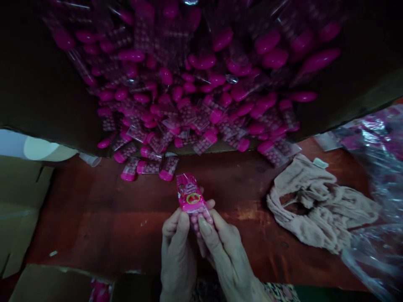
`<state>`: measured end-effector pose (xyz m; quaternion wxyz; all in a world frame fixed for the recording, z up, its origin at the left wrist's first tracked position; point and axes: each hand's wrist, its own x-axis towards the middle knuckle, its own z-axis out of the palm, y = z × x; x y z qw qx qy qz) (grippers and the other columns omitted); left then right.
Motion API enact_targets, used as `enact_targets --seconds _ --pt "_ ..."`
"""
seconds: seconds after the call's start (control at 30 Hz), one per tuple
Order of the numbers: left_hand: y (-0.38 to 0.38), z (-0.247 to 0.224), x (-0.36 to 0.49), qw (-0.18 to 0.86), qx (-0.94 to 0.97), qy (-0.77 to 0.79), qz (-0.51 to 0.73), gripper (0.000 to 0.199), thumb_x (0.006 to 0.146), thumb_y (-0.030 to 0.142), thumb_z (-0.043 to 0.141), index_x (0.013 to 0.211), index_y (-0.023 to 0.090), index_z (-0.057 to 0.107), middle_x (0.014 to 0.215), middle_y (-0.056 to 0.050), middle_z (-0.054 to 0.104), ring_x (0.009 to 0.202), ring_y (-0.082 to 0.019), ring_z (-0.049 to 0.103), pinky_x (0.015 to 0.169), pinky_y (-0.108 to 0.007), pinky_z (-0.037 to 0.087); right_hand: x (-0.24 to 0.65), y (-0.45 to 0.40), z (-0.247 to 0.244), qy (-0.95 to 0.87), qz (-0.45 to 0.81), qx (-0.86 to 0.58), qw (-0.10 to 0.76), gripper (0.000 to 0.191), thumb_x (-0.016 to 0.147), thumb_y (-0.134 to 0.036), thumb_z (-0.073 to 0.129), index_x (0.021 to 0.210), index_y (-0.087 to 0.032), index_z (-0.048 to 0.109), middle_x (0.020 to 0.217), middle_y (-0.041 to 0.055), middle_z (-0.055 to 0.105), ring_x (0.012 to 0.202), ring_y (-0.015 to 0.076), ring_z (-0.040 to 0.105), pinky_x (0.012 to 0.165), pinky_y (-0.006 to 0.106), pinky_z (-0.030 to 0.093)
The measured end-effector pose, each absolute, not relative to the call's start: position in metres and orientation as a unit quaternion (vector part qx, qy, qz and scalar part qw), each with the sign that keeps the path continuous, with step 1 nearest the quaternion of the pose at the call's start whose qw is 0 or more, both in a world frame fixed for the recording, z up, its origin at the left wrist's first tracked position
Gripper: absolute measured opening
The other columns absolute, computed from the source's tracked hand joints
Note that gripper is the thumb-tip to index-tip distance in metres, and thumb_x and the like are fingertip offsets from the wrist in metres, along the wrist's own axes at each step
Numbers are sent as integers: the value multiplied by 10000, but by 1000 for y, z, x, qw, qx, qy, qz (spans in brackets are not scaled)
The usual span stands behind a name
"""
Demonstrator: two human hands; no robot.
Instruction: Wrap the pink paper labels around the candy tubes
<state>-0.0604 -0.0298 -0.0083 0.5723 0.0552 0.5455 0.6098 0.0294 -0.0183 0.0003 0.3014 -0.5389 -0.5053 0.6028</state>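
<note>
The left hand [179, 249] and the right hand [228, 251] hold together one small pack [190, 195] above the red-brown table [110, 218], the left fingers closed on its printed pink part and the right thumb pressed over the clear end with pink beads. Just beyond it, many pink-capped containers [202, 61] lie in a heap inside the large carton [47, 88], and some rest on the table near its edge. To the right, a crumpled cloth [333, 214] lies beside clear plastic wrapping [385, 180].
</note>
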Motion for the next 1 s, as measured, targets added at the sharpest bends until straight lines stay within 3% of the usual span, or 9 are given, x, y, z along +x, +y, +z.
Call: enact_targets --seconds 0.13,0.3,0.43,0.57,0.87,1.0 --pt "-23 -8 -67 570 68 524 629 324 722 407 641 917 159 715 942 -131 719 806 -242 668 725 -330 525 30 -9 2 -539 633 -482 278 449 908 -517 312 802 -195 607 540 -15 541 470 106 524 476 186 471" --pt "-21 -7 -65 563 54 556 609 255 747 332 633 911 153 711 833 -114 735 693 -191 668 650 -268 520 32 -21 -6 -573 534 -559 273 410 916 -487 327 1044 -206 596 772 43 661 712 160 622 647 244 510" --pt "-27 -9 -55 577 55 563 589 253 807 317 563 947 159 703 917 -108 725 809 -195 657 718 -266 503 29 -24 -14 -628 460 -552 298 400 936 -432 285 1045 -178 574 755 62 675 607 170 618 571 257 487" --pt "-30 -12 -48 573 44 562 595 245 828 297 536 971 176 694 951 -92 719 929 -212 632 817 -295 472 27 -15 -10 -607 506 -530 307 343 945 -371 276 882 -200 567 655 21 637 512 138 581 488 217 432" --pt "-21 -16 -64 597 51 524 606 265 748 354 625 926 168 690 938 -113 712 861 -232 654 752 -328 507 34 -4 -3 -558 617 -498 246 227 923 -330 384 870 -191 554 638 -31 544 567 100 520 522 181 401" --pt "-19 -13 -65 595 59 526 605 225 738 352 637 847 164 694 907 -112 719 891 -240 645 791 -342 495 36 -2 -4 -558 658 -433 262 151 890 -300 464 806 -190 523 646 -42 549 560 84 511 537 163 408"
